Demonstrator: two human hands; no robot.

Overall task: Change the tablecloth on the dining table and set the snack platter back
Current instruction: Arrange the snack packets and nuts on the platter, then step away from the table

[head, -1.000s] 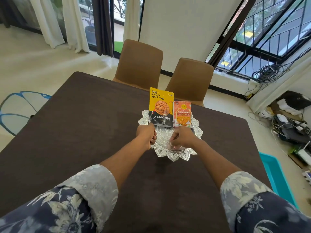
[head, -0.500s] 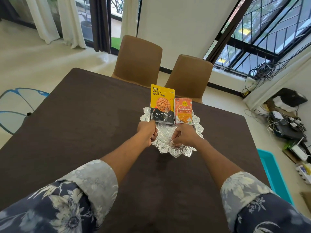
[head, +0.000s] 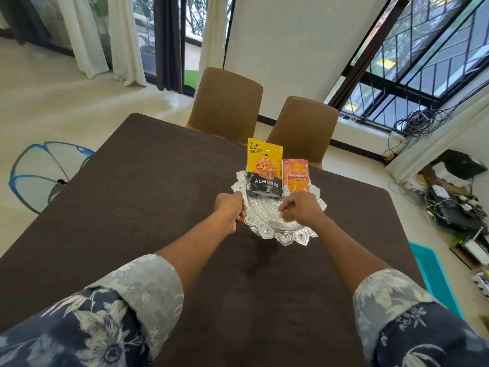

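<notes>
Ornate silver platter (head: 280, 231) on a matte dark-brown tablecloth (head: 137, 197), toward the far right.
The left hand (head: 229, 210) is curled closed around its scalloped, embossed left rim; the right hand (head: 300, 209) hangs over it, fingers loosely parted. Glossy almonds pouch (head: 264, 168) and orange packet (head: 295, 177) stand upright at the far edge.

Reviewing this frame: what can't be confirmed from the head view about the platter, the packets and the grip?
- Platter underside and whether it rests flat on the tablecloth: hidden by its own rim.
- Left hand finger contact with the rim: hidden by the knuckles.
- Right hand fingertips: loosely curled over the platter, contact unclear.
- Small print on the orange packet: too small.
- What props the almonds packet upright: hidden behind it.
</notes>
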